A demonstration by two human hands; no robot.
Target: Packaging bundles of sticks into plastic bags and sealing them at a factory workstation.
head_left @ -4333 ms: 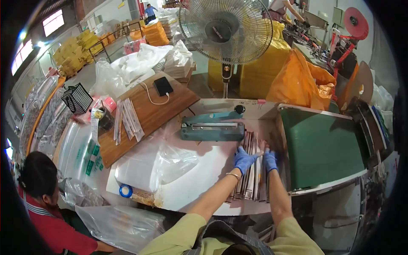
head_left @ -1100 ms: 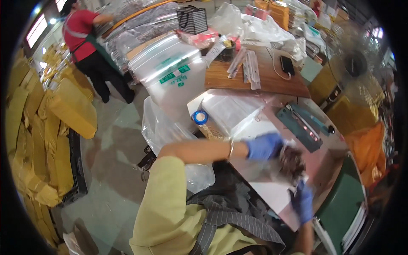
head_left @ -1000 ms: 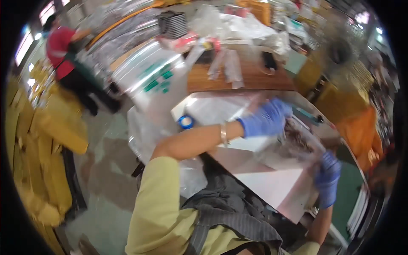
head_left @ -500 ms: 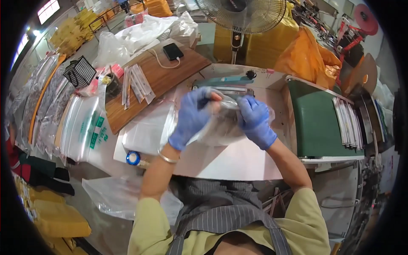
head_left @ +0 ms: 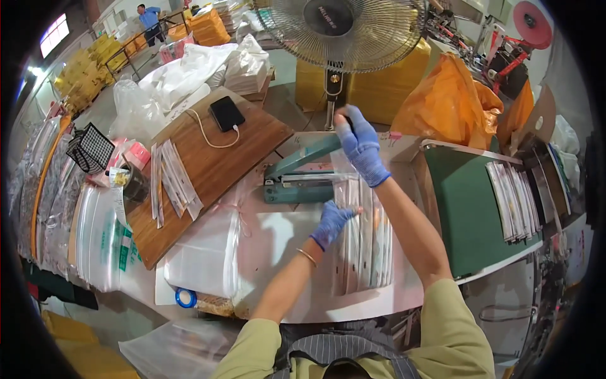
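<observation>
A teal hand sealer (head_left: 297,193) stands at the back of the white worktop, its long arm (head_left: 306,156) raised. My right hand (head_left: 363,148), in a blue glove, is closed on the free end of that arm. In front of it lies a clear plastic bag (head_left: 366,252) with several long, narrow printed packets side by side. The upper end of the bag reaches beneath the raised arm. My gloved left hand (head_left: 333,221) grips the bag's left edge near its top; some fingertips are hidden.
A wooden board (head_left: 208,161) at left bears a phone (head_left: 227,114) on a cable and loose packets (head_left: 173,177). Clear bags (head_left: 202,259) are stacked before it. A fan (head_left: 331,76) stands behind the sealer. More packets (head_left: 512,202) lie on a green surface (head_left: 464,202) at right.
The bag has come down from between my hands onto the worktop. My right hand has moved up to the sealer, whose arm is now lifted. The view has shifted.
</observation>
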